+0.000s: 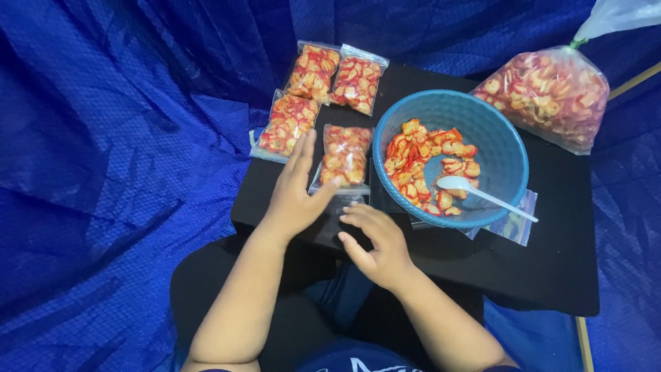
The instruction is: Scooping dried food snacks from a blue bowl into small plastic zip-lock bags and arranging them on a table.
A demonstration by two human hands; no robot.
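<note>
We see our left hand (295, 196) open, thumb touching a filled snack bag (343, 157) on the bench (544, 255); our right hand (375, 241) loosely curled, empty, just below it.

We see a black worktop (551, 262) carrying four filled snack packets (344, 155) at far left, a blue bowl (506, 155) centre, a big bag (551, 93) far right.

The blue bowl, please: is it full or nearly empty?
Partly filled: red-orange chips cover only the left of the blue bowl, with a white spoon inside.
</note>
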